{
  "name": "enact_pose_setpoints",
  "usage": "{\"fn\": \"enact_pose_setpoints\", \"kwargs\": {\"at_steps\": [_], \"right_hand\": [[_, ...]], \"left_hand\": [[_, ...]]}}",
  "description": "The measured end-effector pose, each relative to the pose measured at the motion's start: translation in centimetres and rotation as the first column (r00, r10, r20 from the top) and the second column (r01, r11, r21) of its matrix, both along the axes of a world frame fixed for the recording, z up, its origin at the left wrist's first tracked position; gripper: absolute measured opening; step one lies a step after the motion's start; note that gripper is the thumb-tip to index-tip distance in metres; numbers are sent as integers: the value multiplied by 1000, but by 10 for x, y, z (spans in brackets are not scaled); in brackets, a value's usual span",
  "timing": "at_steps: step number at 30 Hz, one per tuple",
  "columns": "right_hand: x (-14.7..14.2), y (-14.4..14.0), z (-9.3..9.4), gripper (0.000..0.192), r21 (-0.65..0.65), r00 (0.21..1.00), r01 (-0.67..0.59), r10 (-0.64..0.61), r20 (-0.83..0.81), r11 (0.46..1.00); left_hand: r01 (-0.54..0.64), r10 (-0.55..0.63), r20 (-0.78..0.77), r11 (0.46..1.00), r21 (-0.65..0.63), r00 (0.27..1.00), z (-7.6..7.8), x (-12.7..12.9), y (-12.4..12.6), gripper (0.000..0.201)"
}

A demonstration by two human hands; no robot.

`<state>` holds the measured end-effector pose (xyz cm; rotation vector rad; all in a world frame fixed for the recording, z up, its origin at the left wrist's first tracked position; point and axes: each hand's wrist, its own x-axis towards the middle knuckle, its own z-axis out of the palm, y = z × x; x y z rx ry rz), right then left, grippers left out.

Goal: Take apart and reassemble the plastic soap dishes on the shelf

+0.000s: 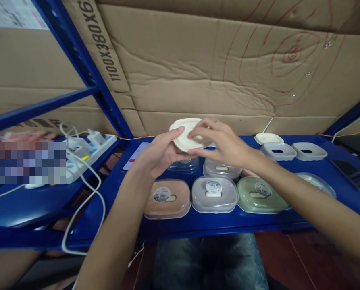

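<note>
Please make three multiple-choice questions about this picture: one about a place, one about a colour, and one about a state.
1. Where does the white power strip lie?
A. on the blue shelf to the left of the hands
B. on the green case
C. on the floor

2. What colour is the front-row case that lies farthest left?
A. green
B. peach
C. black

3. How is the cream piece held?
A. by the left hand alone
B. by no hand
C. by both hands above the shelf

Answers:
1 A: it rests on the left blue surface, with white cables running off.
2 B: the grey case lies in the middle.
3 C: the left hand and the right hand both grip it.
</note>
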<state>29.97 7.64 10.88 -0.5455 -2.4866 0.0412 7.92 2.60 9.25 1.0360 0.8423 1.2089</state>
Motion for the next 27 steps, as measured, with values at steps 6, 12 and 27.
{"fn": "enact_pose_setpoints", "kwargs": {"at_steps": [6, 12, 27], "right_hand": [[-2, -9, 2, 29, 6, 994, -77, 77, -79, 997], [84, 53, 0, 32, -64, 908, 420, -419, 20, 905], [237, 95, -66, 41, -55, 388, 893, -701, 599, 447]], "left_hand": [[-106, 105, 8, 994, 30, 994, 2, 0, -3, 58], [-177, 175, 40, 982, 64, 984, 5, 1, -5, 72], [-55, 55, 61, 998, 2, 997, 0, 7, -3, 52]]}}
